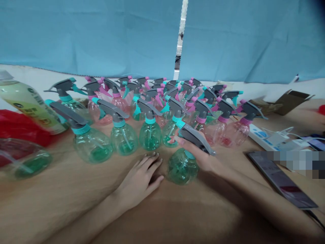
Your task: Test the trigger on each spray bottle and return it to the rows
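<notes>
My right hand (196, 152) is closed round the neck of a spray bottle (182, 169) with a clear green body, a teal collar and a grey trigger head. The bottle tilts slightly, and I cannot tell whether its base touches the table. My left hand (142, 178) lies on the wooden table (142, 220), palm down with the fingers stretched out, just left of that bottle and apart from it. Right behind my hands stand green spray bottles (150, 135) with teal collars. Pink spray bottles (237, 132) with pink collars stand farther right and behind.
At the left are a large pale green bottle (33, 105), a red bag (22, 125) and another green bottle (27, 162) cut by the frame edge. To the right lie a phone (281, 179), a white power strip (264, 137) and an open cardboard box (291, 101). A blue cloth (101, 37) hangs behind.
</notes>
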### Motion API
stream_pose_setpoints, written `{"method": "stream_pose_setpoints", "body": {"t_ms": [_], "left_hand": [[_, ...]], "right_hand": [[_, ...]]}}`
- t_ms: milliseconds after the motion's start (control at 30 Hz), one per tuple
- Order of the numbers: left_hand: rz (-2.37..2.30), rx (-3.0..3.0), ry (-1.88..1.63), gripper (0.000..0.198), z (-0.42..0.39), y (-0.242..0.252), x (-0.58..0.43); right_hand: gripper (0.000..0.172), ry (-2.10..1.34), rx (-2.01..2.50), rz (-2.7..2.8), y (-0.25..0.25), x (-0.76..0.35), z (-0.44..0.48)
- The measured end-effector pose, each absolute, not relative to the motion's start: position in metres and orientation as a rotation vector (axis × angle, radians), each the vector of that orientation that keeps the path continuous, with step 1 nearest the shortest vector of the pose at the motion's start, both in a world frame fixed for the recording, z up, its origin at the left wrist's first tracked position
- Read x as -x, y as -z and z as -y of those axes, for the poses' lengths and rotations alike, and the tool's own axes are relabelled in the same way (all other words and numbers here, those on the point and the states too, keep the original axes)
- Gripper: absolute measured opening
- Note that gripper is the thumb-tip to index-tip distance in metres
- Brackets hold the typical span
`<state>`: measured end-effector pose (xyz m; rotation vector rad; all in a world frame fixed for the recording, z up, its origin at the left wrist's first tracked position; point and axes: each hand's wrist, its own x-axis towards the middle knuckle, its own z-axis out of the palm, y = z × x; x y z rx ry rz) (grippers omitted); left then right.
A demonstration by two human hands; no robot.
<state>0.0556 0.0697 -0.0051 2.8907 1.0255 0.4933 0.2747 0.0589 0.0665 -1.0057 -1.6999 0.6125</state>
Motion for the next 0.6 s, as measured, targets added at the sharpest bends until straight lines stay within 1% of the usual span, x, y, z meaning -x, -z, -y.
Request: {"method": "stream_pose_setpoints", "body": {"t_ms": [167, 400, 533, 600], "left_hand": [[-1.023, -2.889, -0.485, 0.045, -0.071, 0.0063, -0.0548], [-1.028, -2.892, -0.493, 0.047, -0.0727, 0.0083, -0.055], [-1.032, -2.886, -0.507, 0.045, -0.0739, 0.0094, -0.055], [-1.024, -2.891, -0.502, 0.044, -0.0746, 0.0088, -0.0554]], "right_hand": [[0.026, -0.628, 1.022, 1.704, -0.0656, -0.2754, -0.061], [0.021, -0.66, 0.978, 1.69, -0.0671, -0.2753, -0.0623], [0.015, -0.755, 0.892, 1.666, -0.067, -0.2729, -0.0627], [0.016, -0.798, 0.819, 1.637, -0.0663, -0.2714, -0.0634]]}}
